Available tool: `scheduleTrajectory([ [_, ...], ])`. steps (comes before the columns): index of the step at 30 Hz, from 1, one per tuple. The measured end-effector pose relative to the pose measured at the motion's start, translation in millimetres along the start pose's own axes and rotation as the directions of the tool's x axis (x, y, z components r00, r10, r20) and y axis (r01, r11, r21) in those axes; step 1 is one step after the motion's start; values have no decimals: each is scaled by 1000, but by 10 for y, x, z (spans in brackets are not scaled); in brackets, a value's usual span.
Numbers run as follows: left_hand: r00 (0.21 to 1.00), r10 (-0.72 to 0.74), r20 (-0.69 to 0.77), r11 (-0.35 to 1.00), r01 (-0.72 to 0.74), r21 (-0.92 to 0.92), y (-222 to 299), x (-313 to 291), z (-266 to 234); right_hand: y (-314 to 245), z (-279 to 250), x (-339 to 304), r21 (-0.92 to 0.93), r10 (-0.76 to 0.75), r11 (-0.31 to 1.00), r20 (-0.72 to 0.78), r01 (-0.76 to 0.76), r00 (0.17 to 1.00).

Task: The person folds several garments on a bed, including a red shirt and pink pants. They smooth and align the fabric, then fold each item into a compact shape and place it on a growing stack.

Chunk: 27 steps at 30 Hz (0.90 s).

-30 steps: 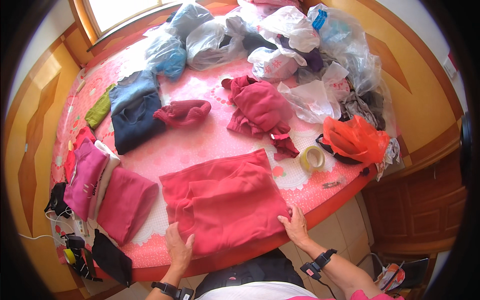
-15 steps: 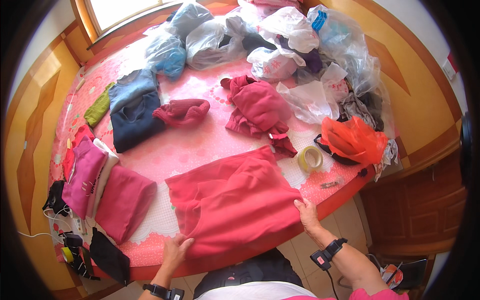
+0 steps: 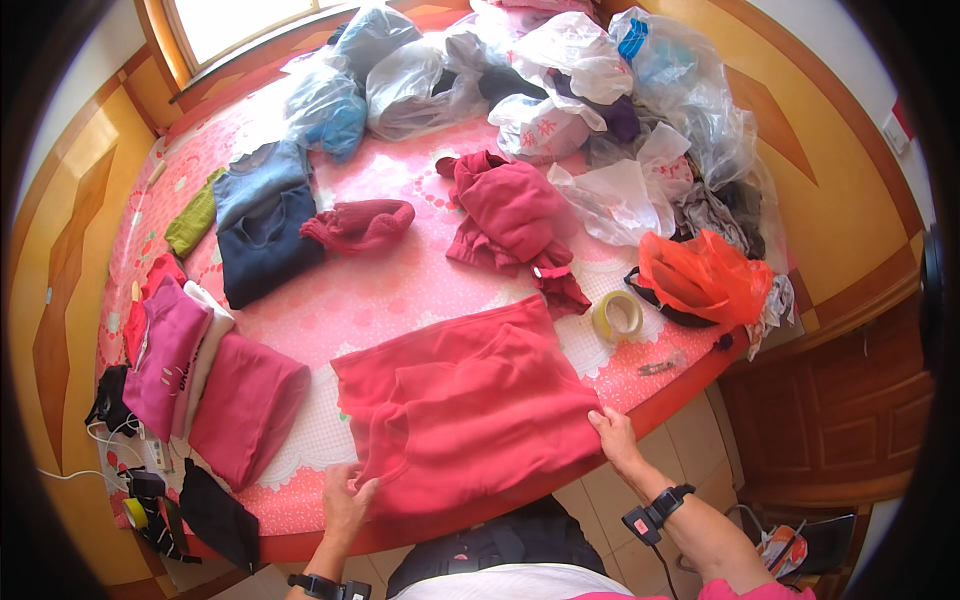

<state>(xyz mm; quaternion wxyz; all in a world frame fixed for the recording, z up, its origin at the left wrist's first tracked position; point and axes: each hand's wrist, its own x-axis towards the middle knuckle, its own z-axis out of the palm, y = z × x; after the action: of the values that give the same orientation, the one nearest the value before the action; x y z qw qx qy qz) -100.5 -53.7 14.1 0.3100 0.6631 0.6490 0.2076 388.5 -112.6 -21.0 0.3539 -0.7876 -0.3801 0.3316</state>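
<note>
In front of me a folded red garment [image 3: 470, 410] lies flat along the near edge of the bed, with soft creases across it. Its exact kind is hard to tell. My right hand [image 3: 617, 440] pinches its lower right corner between thumb and fingers. At the lower left corner is my left hand [image 3: 347, 505], thumb and fingers apart beside the cloth. Just left of the garment sits a folded dark pink piece of clothing [image 3: 250, 405], next to a folded magenta top [image 3: 170, 350].
Beyond the garment lie a crumpled dark red garment [image 3: 510, 205], a knitted red item [image 3: 360, 226] and a folded navy top [image 3: 262, 245]. A tape roll [image 3: 617, 317] and a red plastic bag [image 3: 700, 280] lie on the right. Clear bags [image 3: 420, 90] of clothes line the far side.
My left hand has shifted slightly left and its fingers have parted from the garment's corner. My right hand stays at the right corner. The whole view has shifted slightly.
</note>
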Motion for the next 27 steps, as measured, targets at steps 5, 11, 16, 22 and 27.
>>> scheduleTrajectory([
  [5,899,-415,140,898,429,-97,-259,3,88,-130,-4,-104,302,136,940,100,-160,986],
  [11,809,-433,397,700,580,-418,7,88,146,-917,184,-133,291,-14,956,141,-28,990],
  [16,802,-443,401,637,596,-489,161,37,89,-1814,596,-379,205,-300,948,326,243,896],
  [22,799,-362,480,437,600,-669,-48,-17,104,-2146,1379,-773,254,-461,873,710,417,533],
  [27,822,-364,438,462,568,-682,-210,-86,198,-1946,1520,-858,225,-384,920,682,321,622],
])
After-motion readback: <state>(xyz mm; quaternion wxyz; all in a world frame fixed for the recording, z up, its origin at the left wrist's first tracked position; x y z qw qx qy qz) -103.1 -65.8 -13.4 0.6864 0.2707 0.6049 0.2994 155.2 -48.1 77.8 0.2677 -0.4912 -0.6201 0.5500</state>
